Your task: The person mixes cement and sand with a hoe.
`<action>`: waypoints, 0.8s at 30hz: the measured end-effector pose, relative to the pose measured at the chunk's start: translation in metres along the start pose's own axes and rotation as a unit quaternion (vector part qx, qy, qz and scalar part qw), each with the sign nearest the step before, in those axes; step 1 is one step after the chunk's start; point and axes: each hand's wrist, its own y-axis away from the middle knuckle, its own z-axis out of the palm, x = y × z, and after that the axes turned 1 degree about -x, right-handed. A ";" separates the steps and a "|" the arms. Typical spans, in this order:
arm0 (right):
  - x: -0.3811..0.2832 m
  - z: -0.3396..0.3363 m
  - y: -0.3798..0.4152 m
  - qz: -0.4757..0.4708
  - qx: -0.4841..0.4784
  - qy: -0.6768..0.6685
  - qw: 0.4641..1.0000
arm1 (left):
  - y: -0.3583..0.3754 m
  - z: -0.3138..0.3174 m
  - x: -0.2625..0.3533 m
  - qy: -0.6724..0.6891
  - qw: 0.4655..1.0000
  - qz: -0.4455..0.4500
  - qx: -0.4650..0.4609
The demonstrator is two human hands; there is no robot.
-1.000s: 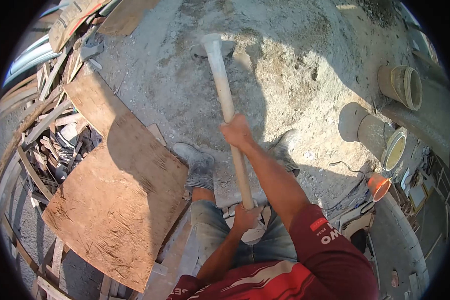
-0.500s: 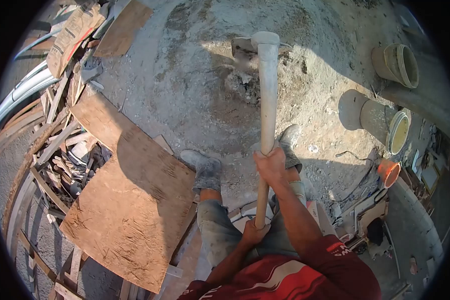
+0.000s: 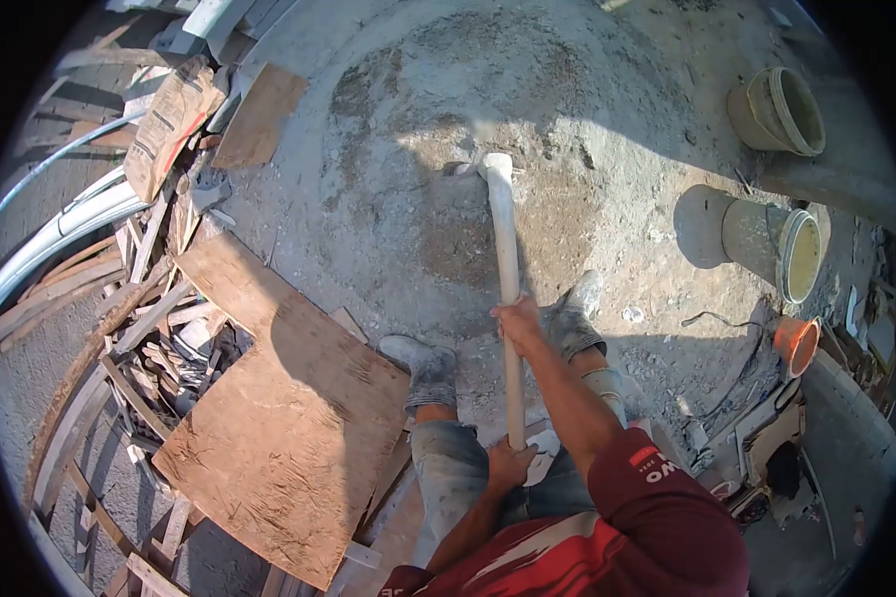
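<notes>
A mattock with a long pale wooden handle stretches away from my body. My left hand is wrapped round the lower end of its handle, close to my thighs. Farther up, my right hand grips the shaft about midway. The mattock's head is down at the dusty ground, where the soil looks loose and broken. Part of the blade is hidden in the dirt. My boots are planted on either side of the handle.
To the left lie a plywood sheet, scrap wood and white pipes. On the right are a bucket, another bucket on its side and an orange bucket. A thin cable trails nearby.
The mattock's head has dropped from a raised position to the ground. Both hands kept hold of the handle, and my right hand has come down with it. The view has shifted slightly.
</notes>
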 end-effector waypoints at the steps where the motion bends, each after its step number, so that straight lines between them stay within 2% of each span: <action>1: 0.000 -0.009 0.017 -0.004 0.009 -0.008 1.000 | 0.007 0.006 -0.011 -0.064 0.997 0.019 0.023; 2: 0.000 -0.016 0.035 -0.008 -0.010 -0.041 0.999 | 0.015 0.008 -0.017 -0.073 0.997 0.030 0.013; 4: -0.019 -0.031 0.061 -0.032 -0.012 -0.086 0.996 | 0.019 0.000 -0.018 -0.098 0.992 0.040 0.066; 8: -0.100 -0.039 0.107 -0.164 -0.013 -0.245 0.956 | 0.011 -0.072 0.046 -0.220 0.959 0.166 0.062; 9: -0.117 -0.042 0.120 -0.199 -0.018 -0.291 0.935 | 0.016 -0.094 0.064 -0.229 0.942 0.235 0.064; 11: -0.133 -0.042 0.153 -0.225 -0.005 -0.374 0.900 | 0.028 -0.140 0.085 -0.311 0.906 0.280 0.067; 13: -0.131 -0.039 0.193 -0.227 -0.002 -0.436 0.871 | 0.053 -0.191 0.097 -0.363 0.867 0.340 0.032; 15: -0.128 -0.034 0.224 -0.254 0.076 -0.499 0.825 | 0.062 -0.247 0.096 -0.431 0.786 0.444 0.020; 17: -0.121 -0.047 0.227 -0.268 0.182 -0.519 0.791 | 0.105 -0.282 0.122 -0.380 0.854 0.349 -0.065; 18: -0.107 -0.058 0.238 -0.269 0.215 -0.541 0.767 | 0.102 -0.305 0.122 -0.399 0.858 0.317 -0.072; 19: -0.097 -0.065 0.249 -0.198 0.221 -0.571 0.766 | 0.100 -0.326 0.126 -0.416 0.861 0.285 -0.067; 20: -0.090 -0.072 0.258 -0.130 0.213 -0.598 0.761 | 0.103 -0.336 0.136 -0.438 0.845 0.298 -0.079; 21: -0.072 -0.079 0.264 -0.081 0.222 -0.622 0.747 | 0.107 -0.339 0.148 -0.556 0.731 0.389 -0.073; 22: -0.048 -0.083 0.263 -0.069 0.210 -0.665 0.713 | 0.111 -0.335 0.159 -0.650 0.596 0.469 -0.058; 23: -0.027 -0.088 0.273 -0.057 0.193 -0.707 0.678 | 0.119 -0.326 0.173 -0.654 0.581 0.481 -0.055; 24: -0.006 -0.092 0.282 -0.042 0.200 -0.731 0.651 | 0.130 -0.316 0.184 -0.695 0.544 0.467 -0.046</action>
